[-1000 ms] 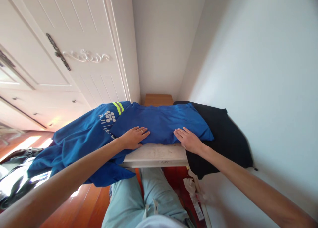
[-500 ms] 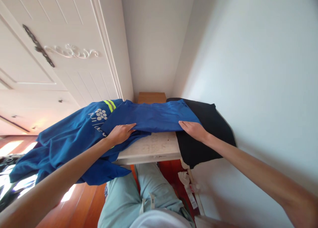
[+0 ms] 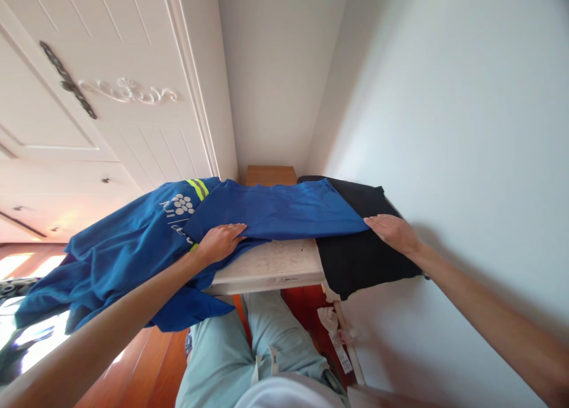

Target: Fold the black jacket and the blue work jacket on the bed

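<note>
A blue work jacket (image 3: 128,248) with a yellow-and-grey reflective stripe and a white printed logo hangs over the left side of the bench. A smooth blue part of it (image 3: 284,209) lies folded flat across the middle. My left hand (image 3: 221,243) pinches the near edge of this folded part, with fingers on top and the thumb low at the edge. Farther right, my right hand (image 3: 393,233) grips the near right corner between fingertips and thumb. Under that corner lies a black cloth (image 3: 368,263), partly covered by the blue fabric.
The white bench (image 3: 267,263) shows its worn top in front of the blue fabric. A wooden box-like block (image 3: 271,174) stands behind. A white cabinet (image 3: 146,129) rises on the left and a pale wall (image 3: 466,129) on the right. My legs (image 3: 267,337) are close below the bench.
My right hand has moved right, from the middle of the near edge to its right corner, and the edge now looks straighter. My left hand stays in nearly the same place.
</note>
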Tool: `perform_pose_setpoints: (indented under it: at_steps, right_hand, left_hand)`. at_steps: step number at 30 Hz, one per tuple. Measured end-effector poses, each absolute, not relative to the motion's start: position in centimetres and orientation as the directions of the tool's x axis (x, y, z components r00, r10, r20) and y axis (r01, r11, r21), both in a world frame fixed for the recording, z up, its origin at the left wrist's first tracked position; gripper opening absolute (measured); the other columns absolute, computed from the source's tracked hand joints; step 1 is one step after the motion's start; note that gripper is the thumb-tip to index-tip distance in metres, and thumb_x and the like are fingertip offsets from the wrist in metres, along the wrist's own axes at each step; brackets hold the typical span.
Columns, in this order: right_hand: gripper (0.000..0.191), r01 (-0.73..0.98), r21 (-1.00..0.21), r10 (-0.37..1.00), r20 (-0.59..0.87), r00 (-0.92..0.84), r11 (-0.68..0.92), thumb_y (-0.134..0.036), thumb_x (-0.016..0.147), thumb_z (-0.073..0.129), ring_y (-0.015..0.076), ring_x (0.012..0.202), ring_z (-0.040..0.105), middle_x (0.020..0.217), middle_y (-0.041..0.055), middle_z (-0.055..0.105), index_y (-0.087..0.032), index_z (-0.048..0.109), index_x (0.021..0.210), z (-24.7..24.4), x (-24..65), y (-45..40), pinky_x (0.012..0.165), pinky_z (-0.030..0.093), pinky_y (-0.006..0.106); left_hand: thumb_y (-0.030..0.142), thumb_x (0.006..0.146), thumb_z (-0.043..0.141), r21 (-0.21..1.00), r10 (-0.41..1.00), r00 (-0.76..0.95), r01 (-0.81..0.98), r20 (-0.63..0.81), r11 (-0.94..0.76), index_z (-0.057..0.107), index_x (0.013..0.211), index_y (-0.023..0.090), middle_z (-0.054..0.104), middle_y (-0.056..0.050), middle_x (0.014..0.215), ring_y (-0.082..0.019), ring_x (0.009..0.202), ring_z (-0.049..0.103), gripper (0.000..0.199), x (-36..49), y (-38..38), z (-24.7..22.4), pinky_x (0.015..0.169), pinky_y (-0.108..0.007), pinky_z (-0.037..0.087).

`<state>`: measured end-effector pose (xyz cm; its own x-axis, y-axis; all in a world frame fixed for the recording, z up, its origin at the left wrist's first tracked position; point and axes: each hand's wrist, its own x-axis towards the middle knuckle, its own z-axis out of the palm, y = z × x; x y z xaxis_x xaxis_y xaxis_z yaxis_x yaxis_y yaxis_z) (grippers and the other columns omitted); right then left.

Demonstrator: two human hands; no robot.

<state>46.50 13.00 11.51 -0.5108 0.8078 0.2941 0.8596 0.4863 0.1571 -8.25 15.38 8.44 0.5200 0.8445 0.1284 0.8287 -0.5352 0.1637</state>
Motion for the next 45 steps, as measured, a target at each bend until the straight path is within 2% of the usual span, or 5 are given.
perform_pose_setpoints:
  at_steps: [12, 20, 26, 39, 45]
  right_hand:
    - [0.035, 0.951, -0.307, 0.941, 0.308, 0.143, -0.044, -0.043, 0.086, 0.059, 0.0246, 0.074, 0.068, 0.081, 0.0074, 0.071, -0.016, 0.064, 0.109, 9.4, 40.5, 10.6, 0.068, 0.050, 0.033]
    - [0.032, 0.955, -0.279, 0.895, 0.396, 0.207, -0.097, -0.019, 0.079, 0.052, 0.0249, 0.077, 0.070, 0.079, 0.0072, 0.073, -0.017, 0.071, 0.105, 9.5, 43.3, 11.2, 0.077, 0.051, 0.034]
    - [0.033, 0.702, -0.693, 0.938, 0.112, 0.328, -0.163, -0.030, 0.084, 0.057, 0.0200, 0.072, 0.072, 0.088, 0.0084, 0.075, -0.013, 0.066, 0.111, 9.9, 44.3, 10.4, 0.061, 0.053, 0.027]
    - [0.046, 0.469, -0.874, 0.952, 0.021, 0.306, -0.132, -0.035, 0.067, 0.077, 0.0205, 0.064, 0.069, 0.071, 0.0092, 0.073, -0.010, 0.073, 0.105, 9.7, 42.2, 10.8, 0.054, 0.052, 0.027]
    - [0.036, 0.306, -0.905, 0.895, -0.152, 0.419, -0.296, -0.031, 0.056, 0.082, 0.0212, 0.065, 0.068, 0.071, 0.0104, 0.072, -0.014, 0.072, 0.086, 9.5, 42.9, 11.2, 0.049, 0.054, 0.025]
  left_hand:
    - [0.039, 0.095, 0.046, 0.229, 0.794, 0.561, 0.762, 0.234, -0.605, 0.066, 0.126, 0.012, 0.063, -0.019, 0.132, -0.031, 0.126, 0.059, 0.046, -8.3, 15.1, 6.4, 0.112, -0.047, 0.039]
    - [0.035, 0.093, 0.052, 0.345, 0.823, 0.516, 0.747, 0.237, -0.568, 0.066, 0.126, 0.015, 0.061, -0.018, 0.135, -0.031, 0.129, 0.056, 0.041, -8.6, 15.0, 5.6, 0.116, -0.047, 0.034]
    - [0.037, 0.090, 0.057, 0.432, 0.843, 0.473, 0.725, 0.254, -0.537, 0.069, 0.121, 0.019, 0.064, -0.015, 0.133, -0.031, 0.129, 0.056, 0.038, -8.5, 15.2, 5.1, 0.116, -0.047, 0.034]
    - [0.011, 0.084, 0.052, 0.102, 0.712, 0.634, 0.721, 0.301, -0.685, 0.057, 0.136, 0.015, 0.058, -0.015, 0.141, -0.026, 0.133, 0.053, 0.052, -9.5, 14.5, 4.4, 0.115, -0.043, 0.037]
    - [0.013, 0.082, 0.059, 0.175, 0.801, 0.557, 0.785, 0.220, -0.594, 0.052, 0.139, 0.011, 0.051, -0.018, 0.147, -0.029, 0.140, 0.043, 0.058, -9.6, 13.0, 5.7, 0.120, -0.047, 0.029]
